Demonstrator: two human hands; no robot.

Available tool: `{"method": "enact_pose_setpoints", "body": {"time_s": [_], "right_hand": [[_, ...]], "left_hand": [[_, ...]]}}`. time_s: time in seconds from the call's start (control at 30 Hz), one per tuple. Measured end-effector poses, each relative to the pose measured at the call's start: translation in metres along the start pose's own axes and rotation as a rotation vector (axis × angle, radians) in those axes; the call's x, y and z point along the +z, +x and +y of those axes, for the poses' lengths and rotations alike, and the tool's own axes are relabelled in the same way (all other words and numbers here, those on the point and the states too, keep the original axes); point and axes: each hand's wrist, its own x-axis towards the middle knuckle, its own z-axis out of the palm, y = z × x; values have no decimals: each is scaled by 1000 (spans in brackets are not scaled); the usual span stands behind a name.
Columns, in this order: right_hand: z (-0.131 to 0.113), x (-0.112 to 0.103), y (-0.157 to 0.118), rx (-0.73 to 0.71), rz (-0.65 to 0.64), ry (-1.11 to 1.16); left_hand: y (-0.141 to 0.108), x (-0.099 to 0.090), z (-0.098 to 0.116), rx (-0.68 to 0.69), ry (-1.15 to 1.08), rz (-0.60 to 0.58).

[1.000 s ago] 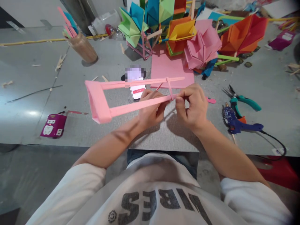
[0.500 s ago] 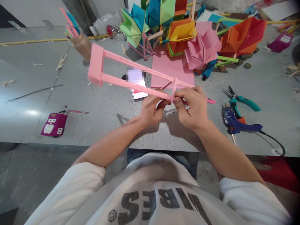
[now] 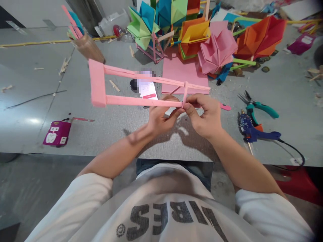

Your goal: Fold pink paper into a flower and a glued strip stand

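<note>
A long pink frame of thin sticks, with a broad pink block at its left end, is held above the table. My left hand is closed on the near stick close to the cross-piece. My right hand pinches the corner where that cross-piece meets the near stick. The two thumbs almost meet there. The tip of a pink stick shows to the right of my right hand; the fingers hide how it joins the rest. Under the frame lie a phone and pink paper.
Folded paper shapes in pink, orange and green crowd the back. Right of my hands lie pliers and a blue glue gun with its cord. At left are a purple box and a brown cup of sticks.
The pink frame has tilted, its block end dropping nearer to me and slightly left, so the near stick now lies almost level. Both hands keep their hold near the cross-piece.
</note>
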Motion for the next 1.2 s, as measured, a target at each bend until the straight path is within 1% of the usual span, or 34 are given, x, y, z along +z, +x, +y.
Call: {"method": "enact_pose_setpoints", "body": {"time_s": [0.1, 0.17, 0.27, 0.33, 0.37, 0.47, 0.57, 0.7, 0.83, 0.93, 1.03, 1.2], "right_hand": [[2, 3, -1, -6, 21, -10], [4, 5, -1, -39, 77, -16], [6, 7, 0, -180, 206, -64], [9, 8, 0, -273, 250, -133], [11, 8, 0, -293, 247, -180], [18, 9, -3, -290, 206, -324], [23, 9, -5, -327, 211, -382], [23, 10, -4, -412, 253, -366], [17, 10, -2, -435, 253, -380], [15, 10, -2, -457, 257, -350], [17, 10, -4, -446, 254, -330], [20, 9, -7, -376, 195, -260]], "left_hand": [[0, 1, 3, -23, 38, 5], [0, 0, 4, -24, 64, -3], [0, -2, 4, -21, 130, -9], [-1, -3, 4, -24, 164, -19], [-2, -3, 4, -19, 171, -25], [-3, -3, 5, -24, 197, -29], [-4, -2, 6, -23, 212, -15], [-5, -1, 7, -3, 208, -22], [-8, -1, 8, -31, 221, -33], [-9, -1, 9, -50, 213, -40], [-10, -1, 9, -59, 197, -44], [-11, 0, 12, -64, 214, -43]]}}
